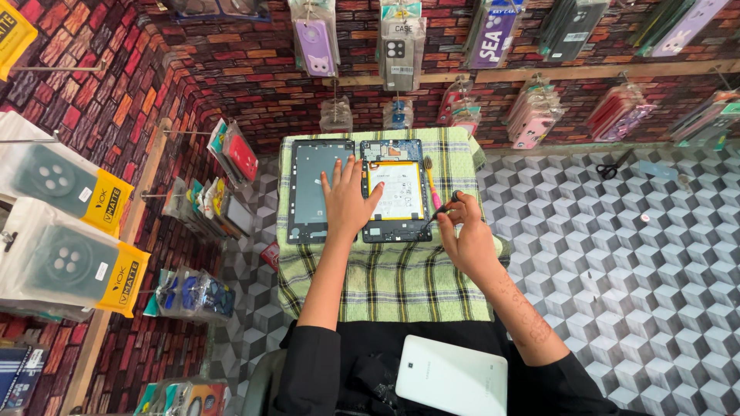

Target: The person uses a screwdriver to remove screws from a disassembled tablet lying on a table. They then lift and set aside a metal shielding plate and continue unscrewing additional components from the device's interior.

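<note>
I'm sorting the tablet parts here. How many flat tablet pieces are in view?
3. A grey frame panel lies on the checked cloth under the left hand; the opened tablet body lies beside it, by the right hand; a white back cover rests on the lap.

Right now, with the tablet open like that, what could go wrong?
The thin tool in the right hand points at the opened tablet, close to its white battery; a slip might poke it. The left hand presses flat across the tablet's edge and the screen panel beside it, so it could push either sideways. The white back cover lying on the lap might slide off.
</note>
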